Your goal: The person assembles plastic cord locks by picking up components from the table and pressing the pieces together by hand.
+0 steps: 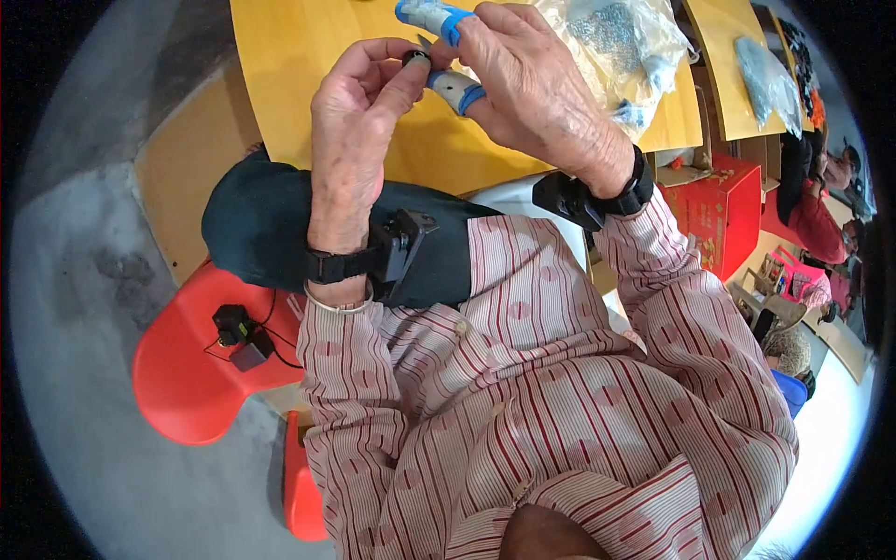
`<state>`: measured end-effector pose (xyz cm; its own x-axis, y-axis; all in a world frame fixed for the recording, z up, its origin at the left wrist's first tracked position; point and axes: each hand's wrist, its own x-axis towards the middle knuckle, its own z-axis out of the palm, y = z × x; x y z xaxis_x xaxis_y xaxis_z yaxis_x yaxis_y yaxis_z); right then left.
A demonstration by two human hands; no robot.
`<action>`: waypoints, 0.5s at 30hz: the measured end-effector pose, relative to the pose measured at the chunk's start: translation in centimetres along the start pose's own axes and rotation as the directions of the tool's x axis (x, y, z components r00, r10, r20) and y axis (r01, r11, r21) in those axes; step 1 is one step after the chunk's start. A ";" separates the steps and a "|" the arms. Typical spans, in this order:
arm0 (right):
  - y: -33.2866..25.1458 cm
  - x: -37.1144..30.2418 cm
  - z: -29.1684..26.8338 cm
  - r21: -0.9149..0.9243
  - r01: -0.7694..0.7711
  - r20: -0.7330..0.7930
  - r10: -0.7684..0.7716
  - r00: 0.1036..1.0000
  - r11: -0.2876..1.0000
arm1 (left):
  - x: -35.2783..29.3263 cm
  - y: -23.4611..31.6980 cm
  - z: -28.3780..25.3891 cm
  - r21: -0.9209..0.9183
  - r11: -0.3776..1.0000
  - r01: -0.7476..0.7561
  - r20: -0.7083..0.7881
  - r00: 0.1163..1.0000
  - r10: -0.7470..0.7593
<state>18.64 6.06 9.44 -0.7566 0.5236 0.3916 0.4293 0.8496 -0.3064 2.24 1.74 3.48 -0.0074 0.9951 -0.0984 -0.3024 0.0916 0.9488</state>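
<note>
Above the near edge of the yellow table, my left hand (353,117) pinches a small round black part (416,58) between thumb and fingertips. My right hand (541,84) is closed just beside it, with white and blue wraps round its thumb and a finger. A thin, pointed grey piece (425,43) shows between the two hands, at the right fingertips. Its other end is hidden, so its kind is unclear. To the right of my right hand lies an open clear plastic bag (644,56) with many small grey pieces inside.
The yellow table (289,56) spans the top. A second plastic bag (767,79) lies on another table at right. Below that stands a red box (723,210). A red stool (187,373) at left carries a black device (233,322) with cables. Other people sit far right.
</note>
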 end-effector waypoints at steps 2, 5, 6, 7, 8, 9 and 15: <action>-0.2 0.3 0.0 -0.004 0.010 -0.033 -0.011 0.999 1.000 | -0.1 0.2 0.2 -0.017 1.000 -0.012 -0.035 0.999 0.012; -0.1 0.0 0.4 0.091 -0.096 -0.020 0.098 0.995 0.991 | -0.1 0.2 0.4 -0.053 0.997 -0.047 -0.074 0.996 0.043; -0.2 -0.1 0.7 0.088 -0.093 -0.021 0.095 0.995 0.992 | -0.1 0.2 0.4 -0.070 0.995 -0.068 -0.083 0.995 0.062; -0.3 -0.3 1.2 0.165 -0.125 -0.103 0.143 0.984 0.978 | -0.1 0.2 0.5 -0.071 0.995 -0.072 -0.082 0.994 0.066; -0.3 -0.6 1.7 0.243 -0.149 -0.180 0.196 0.964 0.958 | -0.1 0.3 0.6 -0.151 0.986 -0.070 -0.083 0.995 0.058; -0.1 -0.8 2.0 0.245 -0.144 -0.182 0.191 0.965 0.959 | -0.2 0.5 0.6 -0.226 0.972 -0.070 -0.089 0.995 0.051; 0.4 -1.5 3.0 0.334 -0.138 -0.257 0.231 0.938 0.932 | -0.2 0.6 0.3 -0.309 0.950 -0.040 -0.115 0.993 0.004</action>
<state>18.50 5.40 6.16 -0.4839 0.7041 0.5197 0.3401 0.6985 -0.6297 2.31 1.66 4.15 -0.1183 0.9847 -0.1280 -0.5818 0.0358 0.8126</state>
